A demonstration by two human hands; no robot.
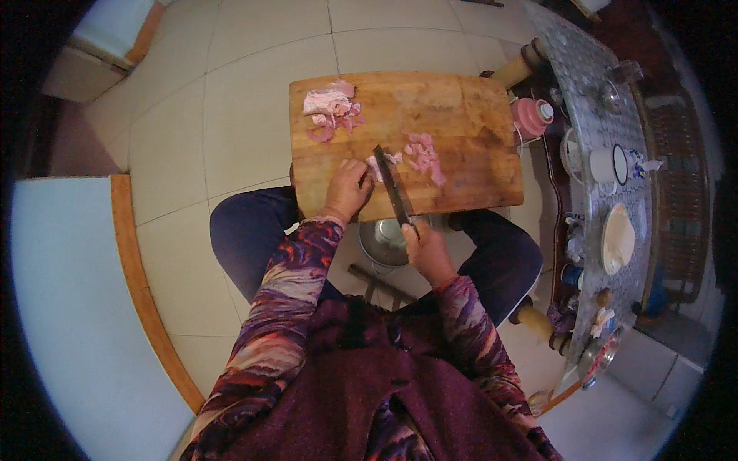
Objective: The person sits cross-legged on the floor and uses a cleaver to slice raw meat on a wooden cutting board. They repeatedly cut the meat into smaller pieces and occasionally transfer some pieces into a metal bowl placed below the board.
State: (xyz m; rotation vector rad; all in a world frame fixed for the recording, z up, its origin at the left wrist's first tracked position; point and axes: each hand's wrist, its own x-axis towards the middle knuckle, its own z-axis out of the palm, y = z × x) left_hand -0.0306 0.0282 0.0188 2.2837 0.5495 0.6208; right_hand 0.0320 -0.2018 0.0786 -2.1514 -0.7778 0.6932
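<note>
A wooden cutting board (461,115) lies before me. My right hand (425,249) grips the handle of a dark-bladed kitchen knife (390,178), its blade pointing away from me over the board. Just left of the blade, my left hand (348,185) rests with curled fingertips against a small piece of raw meat (376,168). The knife's edge is at this piece, part of which shows on the blade's far side. Cut bits of pink meat (425,157) lie to the right of the knife. A larger pale chunk of raw meat (330,104) sits at the board's far left corner.
A metal pot (383,245) stands under the board's near edge, between my legs. To the right is a table with a patterned cover (605,138), bearing a white enamel mug (604,166) and an oval cream dish (618,239). A pink container (531,117) is beside the board.
</note>
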